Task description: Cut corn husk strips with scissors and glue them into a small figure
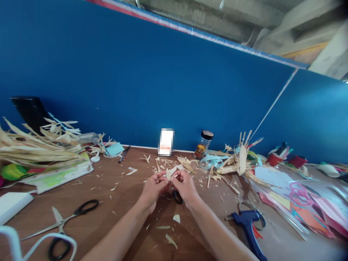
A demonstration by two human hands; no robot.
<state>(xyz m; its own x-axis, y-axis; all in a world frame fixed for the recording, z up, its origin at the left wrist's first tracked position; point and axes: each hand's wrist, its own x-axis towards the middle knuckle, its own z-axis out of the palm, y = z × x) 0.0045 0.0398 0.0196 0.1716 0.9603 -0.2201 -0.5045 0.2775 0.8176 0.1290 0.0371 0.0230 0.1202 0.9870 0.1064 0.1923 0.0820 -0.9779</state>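
My left hand (154, 188) and my right hand (185, 185) meet over the middle of the brown table. Between their fingertips they pinch a small pale piece of dried corn husk (169, 174); its lower part is hidden by the fingers. The fingers of both hands are closed on it. Just below the right hand, a black scissor handle loop (178, 197) shows on the table, the rest covered by the hands. Husk scraps (187, 165) lie behind the hands, and a few more are scattered in front.
Open black-handled scissors (61, 223) lie at left, near a heap of dried husks (40, 152). On the right are a blue glue gun (248, 221), a black-lidded jar (203, 145), a husk bundle (240, 159) and coloured paper (307, 215). A blue partition (136, 79) stands behind.
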